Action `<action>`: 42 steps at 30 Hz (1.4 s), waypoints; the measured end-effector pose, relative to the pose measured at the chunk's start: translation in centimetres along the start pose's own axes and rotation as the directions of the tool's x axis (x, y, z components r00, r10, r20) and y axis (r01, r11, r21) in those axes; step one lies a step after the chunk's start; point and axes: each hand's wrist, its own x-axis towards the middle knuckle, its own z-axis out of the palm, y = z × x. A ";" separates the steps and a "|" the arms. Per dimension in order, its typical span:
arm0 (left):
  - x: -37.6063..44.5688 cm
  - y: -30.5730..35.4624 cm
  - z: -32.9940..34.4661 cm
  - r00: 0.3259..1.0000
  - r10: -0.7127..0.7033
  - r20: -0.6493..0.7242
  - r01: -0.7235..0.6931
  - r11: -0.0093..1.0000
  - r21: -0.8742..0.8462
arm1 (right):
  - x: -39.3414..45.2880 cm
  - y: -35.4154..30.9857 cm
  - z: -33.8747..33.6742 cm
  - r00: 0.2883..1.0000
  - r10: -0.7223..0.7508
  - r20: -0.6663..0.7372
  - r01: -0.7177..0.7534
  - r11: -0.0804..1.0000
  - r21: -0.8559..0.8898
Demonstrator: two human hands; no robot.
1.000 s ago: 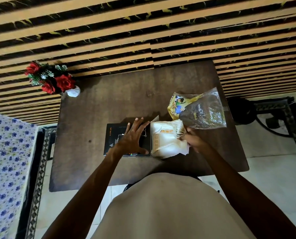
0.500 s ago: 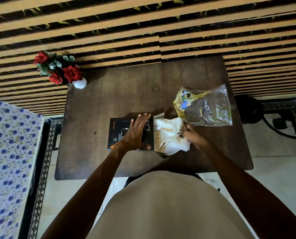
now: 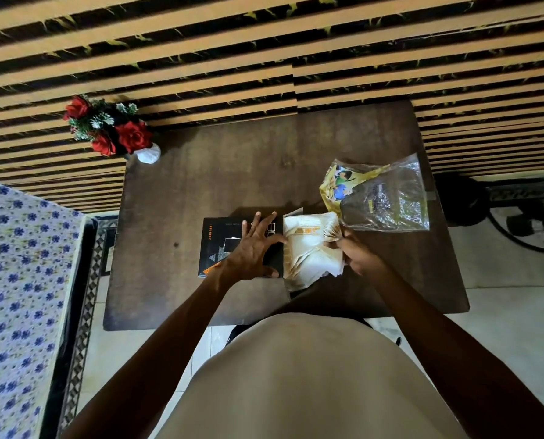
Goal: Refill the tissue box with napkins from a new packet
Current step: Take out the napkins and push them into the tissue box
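The left hand point(image 3: 254, 245) is lying flat and open on the black tissue box point(image 3: 215, 245), pinning it to the table point(image 3: 232, 172), while the right hand point(image 3: 358, 255) is apparently gripping the napkins point(image 3: 308, 245) at its open end to feed them in.

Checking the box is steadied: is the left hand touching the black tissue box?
Touching. The head view shows the left hand spread flat on the black tissue box.

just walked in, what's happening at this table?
A person is refilling a black rectangular tissue box on a dark wooden table. The left hand lies flat on the box; the right hand grips a stack of white paper napkins beside it. The clear plastic packet lies behind, apparently emptied.
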 end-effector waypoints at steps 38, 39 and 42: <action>1.1 4.6 1.2 0.969 -0.244 -0.042 0.248 0.953 0.174 | -2.2 0.4 0.4 0.992 0.021 0.122 -0.015 0.999 -0.050; 1.1 5.4 1.4 0.960 -0.276 -0.055 0.281 0.938 0.201 | -2.3 0.4 0.5 0.994 0.026 0.107 -0.018 0.997 -0.080; 1.3 7.0 1.9 0.937 -0.335 -0.100 0.349 0.906 0.238 | -2.2 0.7 1.2 1.000 -0.018 -0.007 0.017 0.997 -0.072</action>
